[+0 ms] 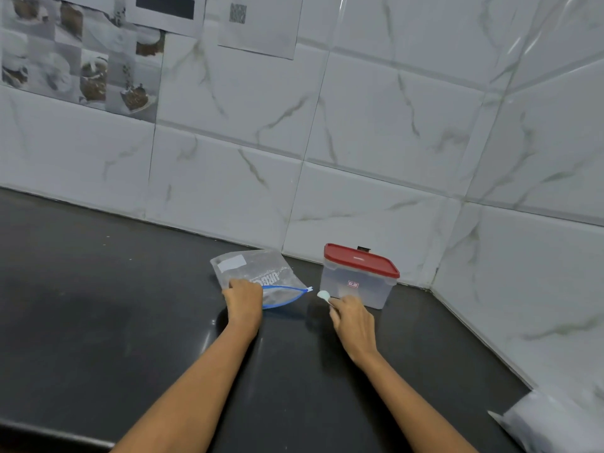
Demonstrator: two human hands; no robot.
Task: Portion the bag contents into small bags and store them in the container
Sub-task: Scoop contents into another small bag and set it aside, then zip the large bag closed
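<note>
A clear zip bag with a blue zipper edge and white print lies on the dark counter near the back wall. Its mouth gapes open toward me. My left hand grips the bag's near left corner at the zipper. My right hand pinches a small white piece just right of the bag's mouth. Behind that hand stands a clear plastic container with its red lid on. What lies inside the container cannot be made out.
White marble-look tiles form the back wall and a side wall on the right, meeting in a corner behind the container. A white plastic bag sits at the counter's near right. The counter's front edge runs along the lower left.
</note>
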